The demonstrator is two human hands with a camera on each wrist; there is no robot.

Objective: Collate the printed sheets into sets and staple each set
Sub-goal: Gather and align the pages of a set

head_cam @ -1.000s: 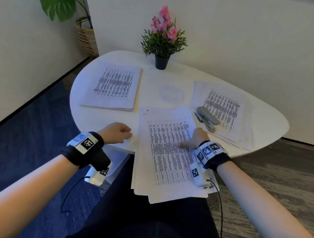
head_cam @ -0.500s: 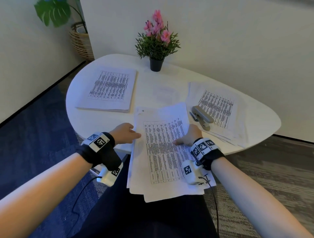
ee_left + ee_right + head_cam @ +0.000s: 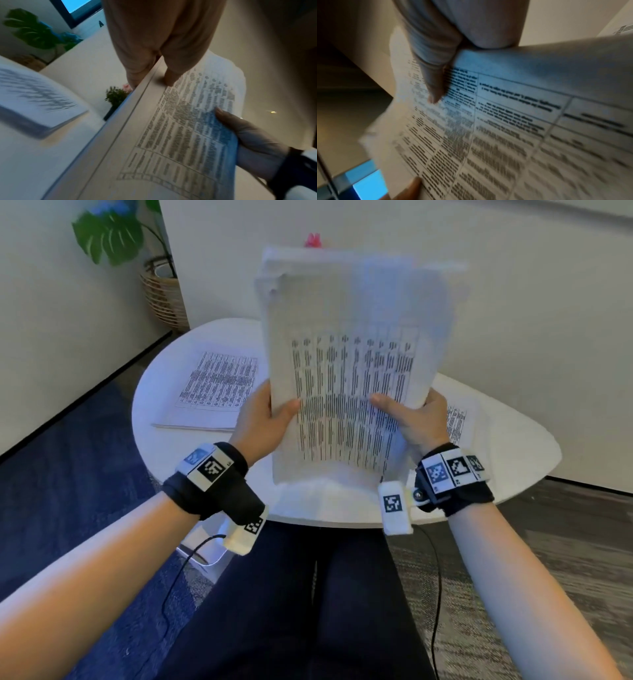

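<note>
Sheaf of printed sheets (image 3: 346, 364) held upright above near edge of table (image 3: 520, 460), between the two hands. Left hand (image 3: 260, 419) on sheaf's left edge, right hand (image 3: 416, 419) on its right edge, thumbs in front, fingers behind (per wrist views). Paper stack (image 3: 212, 392) flat on table, left of sheaf, well apart from it. Another paper stack (image 3: 462, 422) on table at right, mostly hidden behind right hand & sheaf. Potted flowers (image 3: 118, 96) behind sheaf at table's far side. Leafy plant in basket (image 3: 164, 296) on floor, far left, beyond table.
</note>
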